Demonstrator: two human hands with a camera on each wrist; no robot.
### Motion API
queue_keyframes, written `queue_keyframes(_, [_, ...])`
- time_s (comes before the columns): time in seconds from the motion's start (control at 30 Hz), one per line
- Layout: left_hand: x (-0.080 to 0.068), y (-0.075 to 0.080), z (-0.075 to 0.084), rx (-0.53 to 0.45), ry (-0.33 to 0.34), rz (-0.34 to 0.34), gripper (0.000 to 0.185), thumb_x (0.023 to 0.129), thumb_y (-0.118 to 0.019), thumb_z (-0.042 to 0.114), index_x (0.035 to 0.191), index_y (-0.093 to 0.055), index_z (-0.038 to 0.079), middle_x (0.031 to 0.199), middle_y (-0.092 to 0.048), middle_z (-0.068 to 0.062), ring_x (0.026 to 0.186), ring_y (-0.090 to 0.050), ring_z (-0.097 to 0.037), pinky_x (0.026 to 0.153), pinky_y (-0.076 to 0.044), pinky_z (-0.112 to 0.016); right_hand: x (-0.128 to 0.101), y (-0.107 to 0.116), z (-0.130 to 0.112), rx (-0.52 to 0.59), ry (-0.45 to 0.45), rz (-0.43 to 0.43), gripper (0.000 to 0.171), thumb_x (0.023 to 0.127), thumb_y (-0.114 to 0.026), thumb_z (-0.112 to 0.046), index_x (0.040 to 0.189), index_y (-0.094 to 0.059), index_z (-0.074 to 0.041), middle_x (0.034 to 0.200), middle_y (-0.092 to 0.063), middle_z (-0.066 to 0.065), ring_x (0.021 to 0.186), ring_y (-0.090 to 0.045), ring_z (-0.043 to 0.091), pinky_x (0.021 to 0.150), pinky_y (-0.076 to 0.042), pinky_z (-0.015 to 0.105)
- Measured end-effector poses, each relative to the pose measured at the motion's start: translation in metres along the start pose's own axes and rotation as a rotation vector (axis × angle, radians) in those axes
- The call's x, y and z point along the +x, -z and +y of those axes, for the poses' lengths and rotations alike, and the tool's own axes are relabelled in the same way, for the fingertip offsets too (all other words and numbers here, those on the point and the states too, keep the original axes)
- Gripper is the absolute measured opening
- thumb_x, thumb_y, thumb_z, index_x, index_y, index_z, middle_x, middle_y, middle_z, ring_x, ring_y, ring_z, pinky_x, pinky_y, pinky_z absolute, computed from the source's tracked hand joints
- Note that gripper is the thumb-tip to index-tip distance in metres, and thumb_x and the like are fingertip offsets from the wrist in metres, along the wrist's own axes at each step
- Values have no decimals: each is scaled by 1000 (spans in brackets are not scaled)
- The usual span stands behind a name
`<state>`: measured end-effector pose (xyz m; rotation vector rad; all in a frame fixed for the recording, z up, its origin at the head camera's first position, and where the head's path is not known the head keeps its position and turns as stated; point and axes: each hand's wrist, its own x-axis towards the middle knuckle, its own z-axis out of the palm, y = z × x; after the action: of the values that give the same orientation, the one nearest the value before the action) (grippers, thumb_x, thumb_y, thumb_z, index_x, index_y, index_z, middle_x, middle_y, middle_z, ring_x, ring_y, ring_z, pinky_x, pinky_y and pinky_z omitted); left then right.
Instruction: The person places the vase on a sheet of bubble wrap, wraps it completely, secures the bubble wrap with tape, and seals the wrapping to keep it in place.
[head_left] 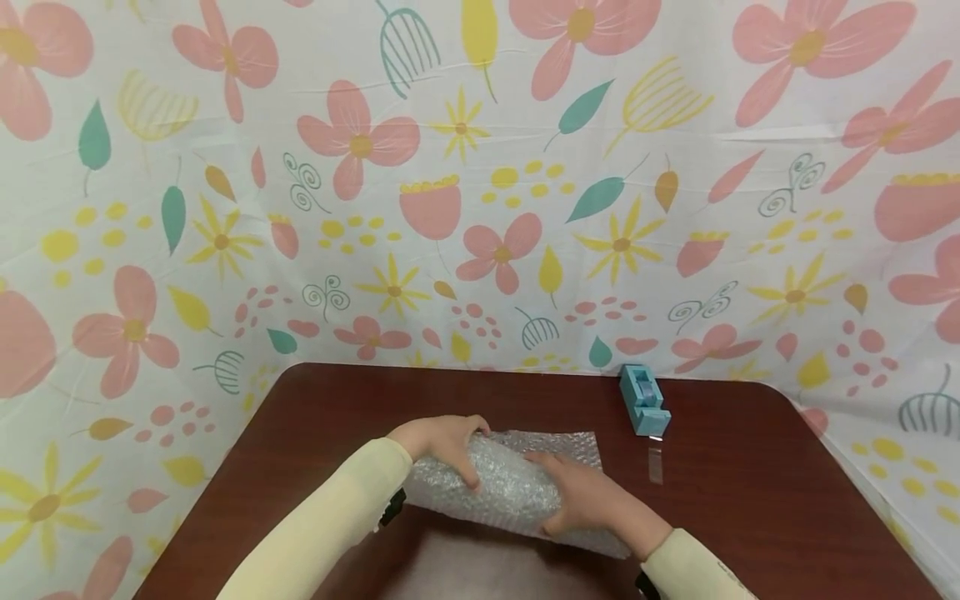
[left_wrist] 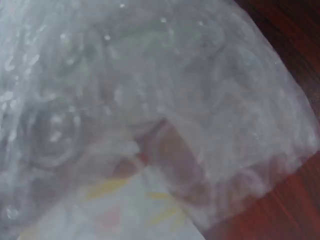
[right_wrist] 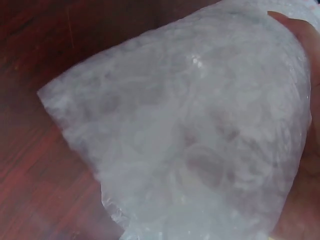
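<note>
In the head view, a thick roll of clear bubble wrap [head_left: 501, 479] lies over the near middle of the table, with a flat flap of the same sheet spreading behind it. My left hand [head_left: 438, 442] grips the roll's left part, thumb over the near side. On the right part, my right hand [head_left: 592, 500] holds it with fingers over the top and thumb low in front. Bubble wrap [left_wrist: 150, 90] fills most of the left wrist view. Through the right wrist view, layers of bubble wrap [right_wrist: 190, 115] hang to an open edge; whatever lies inside is hidden.
A light blue tape dispenser [head_left: 642, 402] stands at the table's back right. From its front end, a short strip of clear tape [head_left: 656, 463] extends toward me. Behind the dark wooden table [head_left: 352, 400] hangs a flower-patterned cloth [head_left: 480, 167], also along both sides.
</note>
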<state>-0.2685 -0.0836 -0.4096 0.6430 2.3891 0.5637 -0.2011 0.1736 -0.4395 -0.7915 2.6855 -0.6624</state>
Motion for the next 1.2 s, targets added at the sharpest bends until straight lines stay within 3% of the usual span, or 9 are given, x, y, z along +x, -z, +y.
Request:
queue_keyframes(0.23, [5,7,-2,-75,61,-68,93,74,-89,38,152,-45,14,159,-45,-8,147,-45,-30,114,-46,-49,10,4,10,69,25,-66,92,67,-87,-25,147,-48,-4,141,-61,16,119,-64,32,93,-55,46])
queue_keyframes(0.43, [11,10,-8,-83,92,-100,81,76,-87,40,145,-50,19,158,-44,-8,145,-45,-28,112,-46,-48,16,8,14,143,6,-126,88,68,-83,-24,147,-49,-7,134,-64,9,108,-63,20,87,-53,39])
queue_keyframes(0.63, [12,12,-7,-86,86,-87,87,76,-86,39,152,-48,20,160,-45,-7,149,-43,-30,116,-44,-50,19,14,14,179,-28,-169,84,69,-82,-24,145,-50,-10,129,-65,5,104,-61,18,86,-53,38])
queue_keyframes(0.8, [9,13,-1,9,62,-47,95,78,-83,42,160,-38,22,165,-40,-4,153,-38,-29,121,-39,-50,18,18,14,192,-53,-200,83,69,-79,-24,145,-49,-11,130,-63,6,106,-59,19,89,-52,42])
queue_keyframes(0.93, [1,8,12,148,56,52,96,80,-80,42,162,-33,26,165,-40,-4,154,-37,-30,124,-27,-64,20,19,17,199,-58,-208,79,69,-78,-22,143,-51,-13,127,-63,4,106,-59,18,90,-52,41])
queue_keyframes(1.03, [-11,-6,22,306,16,180,92,83,-77,43,162,-31,29,165,-39,-7,156,-33,-34,119,-23,-75,23,19,18,190,-88,-219,81,68,-78,-23,144,-51,-14,134,-62,6,115,-60,21,97,-52,44])
queue_keyframes(1.2, [-29,-35,27,561,-125,418,91,86,-75,50,162,-30,28,166,-35,-11,156,-30,-39,113,-32,-76,28,21,18,161,-146,-233,86,69,-80,-27,148,-48,-12,147,-57,9,131,-57,29,108,-49,52])
